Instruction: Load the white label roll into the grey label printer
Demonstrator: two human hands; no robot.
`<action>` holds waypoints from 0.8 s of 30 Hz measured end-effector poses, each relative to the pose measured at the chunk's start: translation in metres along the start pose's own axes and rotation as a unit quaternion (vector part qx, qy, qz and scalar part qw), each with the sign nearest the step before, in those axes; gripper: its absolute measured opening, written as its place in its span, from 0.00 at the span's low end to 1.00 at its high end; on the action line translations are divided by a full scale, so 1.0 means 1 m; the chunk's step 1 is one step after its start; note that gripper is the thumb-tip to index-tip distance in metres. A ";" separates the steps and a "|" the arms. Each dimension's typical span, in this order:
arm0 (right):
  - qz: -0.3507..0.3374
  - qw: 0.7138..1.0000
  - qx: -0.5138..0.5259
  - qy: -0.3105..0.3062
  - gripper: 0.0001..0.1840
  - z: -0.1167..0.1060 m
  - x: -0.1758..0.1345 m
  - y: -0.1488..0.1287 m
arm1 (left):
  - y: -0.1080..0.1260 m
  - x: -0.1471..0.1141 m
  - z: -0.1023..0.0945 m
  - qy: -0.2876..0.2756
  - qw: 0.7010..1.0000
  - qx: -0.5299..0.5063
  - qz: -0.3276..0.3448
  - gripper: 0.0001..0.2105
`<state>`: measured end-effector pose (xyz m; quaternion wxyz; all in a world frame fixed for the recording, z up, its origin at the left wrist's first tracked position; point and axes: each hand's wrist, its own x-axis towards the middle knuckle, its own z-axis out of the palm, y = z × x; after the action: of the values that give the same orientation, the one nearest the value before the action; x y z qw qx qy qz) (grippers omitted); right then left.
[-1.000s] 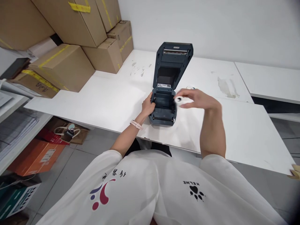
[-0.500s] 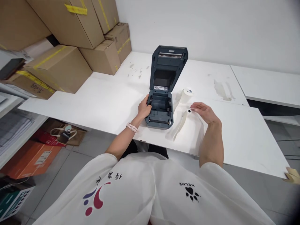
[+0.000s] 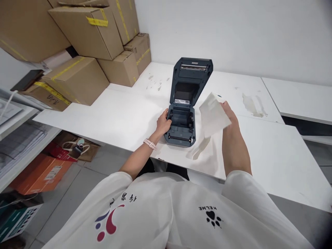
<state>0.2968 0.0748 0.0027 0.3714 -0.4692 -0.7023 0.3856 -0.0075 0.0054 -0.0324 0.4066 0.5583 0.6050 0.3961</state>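
A dark label printer (image 3: pixel 180 132) stands on the white table with its lid (image 3: pixel 192 77) raised and its inner bay exposed. My left hand (image 3: pixel 163 123) grips the printer's left side, the thumb over the edge. To the right of the printer, my right hand (image 3: pixel 230 114) is closed on a white label roll (image 3: pixel 220 98), raised above the table. A wide loose sheet of its paper hangs toward the printer and hides part of the roll and my fingers. Below it a pale paper strip (image 3: pixel 201 150) lies on the table; the small roll it comes from is hidden.
Cardboard boxes (image 3: pixel 80 74) with yellow tape are stacked at the table's left back, against the wall. An orange box (image 3: pixel 46 173) and a bag sit on the floor at left. Worn patches (image 3: pixel 252 105) mark the tabletop at right. The table's front edge runs close to my body.
My right hand has moved from beside the small roll to the larger label roll and lifted it, its paper hanging loose. My left hand stays on the printer. The view has shifted slightly.
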 end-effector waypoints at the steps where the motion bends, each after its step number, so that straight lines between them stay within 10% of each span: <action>1: -0.017 1.000 0.016 -0.019 0.36 0.001 -0.002 -0.016 | 0.000 0.000 0.000 0.001 1.000 -0.001 0.000 0.41; 4: -0.044 0.994 0.003 -0.100 0.43 0.016 0.001 -0.068 | 0.000 -0.001 -0.001 -0.001 1.000 -0.005 0.002 0.42; 8: -0.032 0.922 -0.289 -0.256 0.38 0.062 0.018 -0.118 | 0.001 -0.002 0.000 0.001 1.000 -0.004 -0.006 0.43; 14: 0.030 0.827 -0.467 -0.312 0.36 0.119 0.040 -0.111 | 0.004 -0.004 -0.001 0.001 1.000 -0.003 -0.009 0.44; 24: -0.103 0.907 -0.387 -0.130 0.27 0.120 -0.058 -0.109 | 0.005 -0.008 -0.001 -0.005 0.998 -0.060 -0.007 0.40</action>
<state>0.1670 -0.0318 0.0396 0.1034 -0.4465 -0.8831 0.1004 -0.0067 -0.0019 -0.0273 0.4449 0.5306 0.5818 0.4266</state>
